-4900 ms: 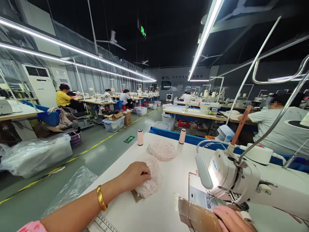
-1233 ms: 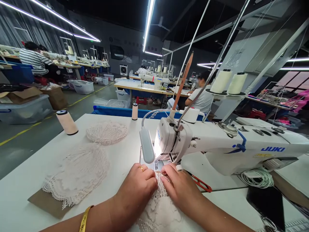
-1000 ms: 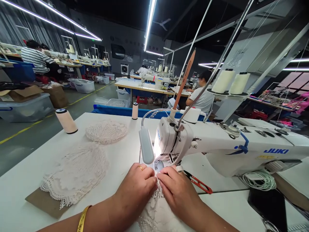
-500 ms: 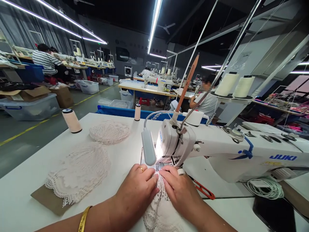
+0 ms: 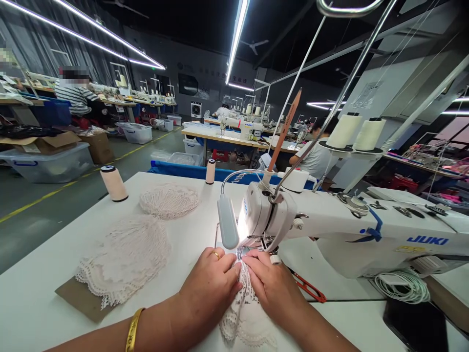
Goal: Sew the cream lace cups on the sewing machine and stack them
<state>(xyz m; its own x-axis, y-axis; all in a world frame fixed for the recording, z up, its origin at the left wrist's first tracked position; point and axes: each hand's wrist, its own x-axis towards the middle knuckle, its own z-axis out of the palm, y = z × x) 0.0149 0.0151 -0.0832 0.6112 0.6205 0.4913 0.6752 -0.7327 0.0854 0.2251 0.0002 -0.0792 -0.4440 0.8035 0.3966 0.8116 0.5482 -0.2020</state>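
A lace piece trails over the near edge of the worktop, its gathered end pinched by the left hand and pressed by the right hand, right before the presser foot. From here it looks like lining-up for a seam; next calls for an even, straight feed. Farther off lie two lace stacks, beyond them a thread spool.

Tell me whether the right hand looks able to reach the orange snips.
Probably yes: the orange snips lie just beside the right hand, with nothing over their visible end. But that hand is on the lace and would likely have to let go first.
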